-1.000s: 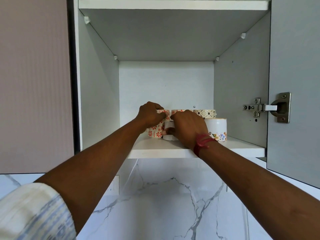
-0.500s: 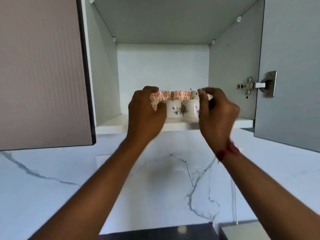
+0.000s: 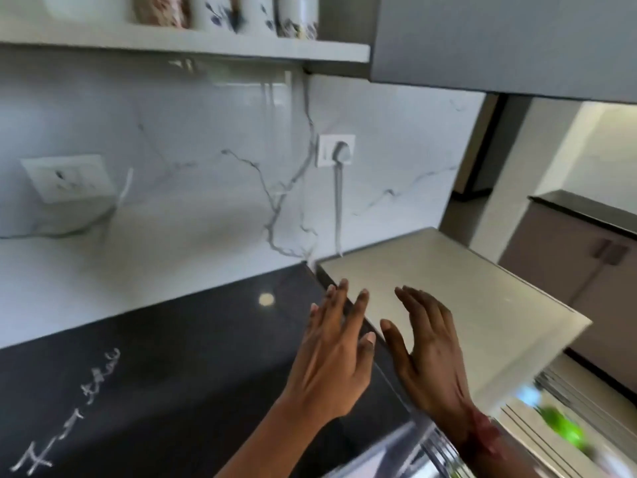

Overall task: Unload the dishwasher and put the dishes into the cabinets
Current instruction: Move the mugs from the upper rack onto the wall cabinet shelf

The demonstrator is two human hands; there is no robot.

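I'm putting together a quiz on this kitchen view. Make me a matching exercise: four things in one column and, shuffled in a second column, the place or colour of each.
Things
1. mugs
2. countertop
3. plug
4. red thread

Place or colour
A. black and glossy
B. round the wrist of the right hand
C. standing on the cabinet shelf
D. on the marble wall

Pairs: 1-C; 2-A; 3-D; 4-B
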